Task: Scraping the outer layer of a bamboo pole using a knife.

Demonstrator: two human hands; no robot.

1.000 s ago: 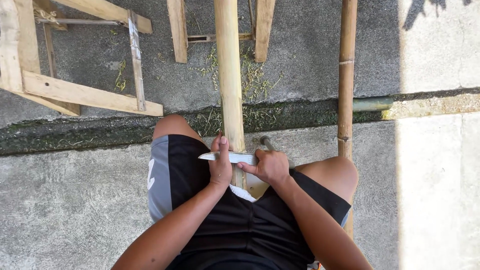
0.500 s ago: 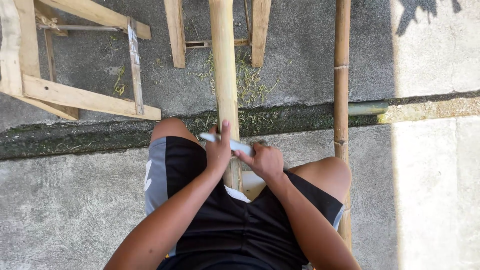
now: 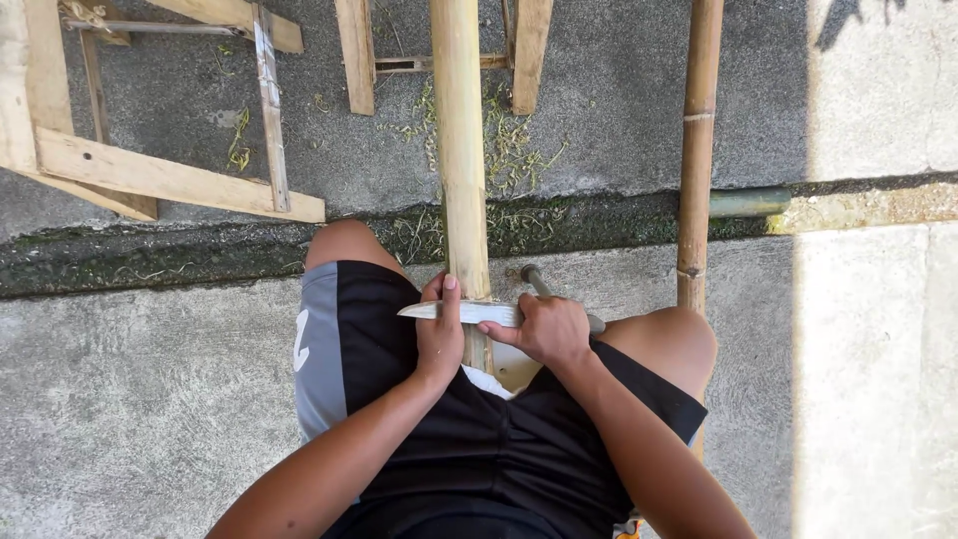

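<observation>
A pale, peeled bamboo pole runs from the top of the view down between my knees. Across it lies a knife with a light blade. My left hand presses on the blade's tip end left of the pole, thumb up along the pole. My right hand is closed around the knife's handle on the right side. A grey metal rod pokes out just above my right hand. A second, browner bamboo pole stands beside my right knee.
A wooden frame of pale slats lies at the upper left, with two more slats beside the pole. Green shavings litter the concrete. A dark mossy gutter and a grey pipe cross the ground.
Both hands and the knife slid away from me up the pole, then came back toward my body along it. The view shifted slightly.
</observation>
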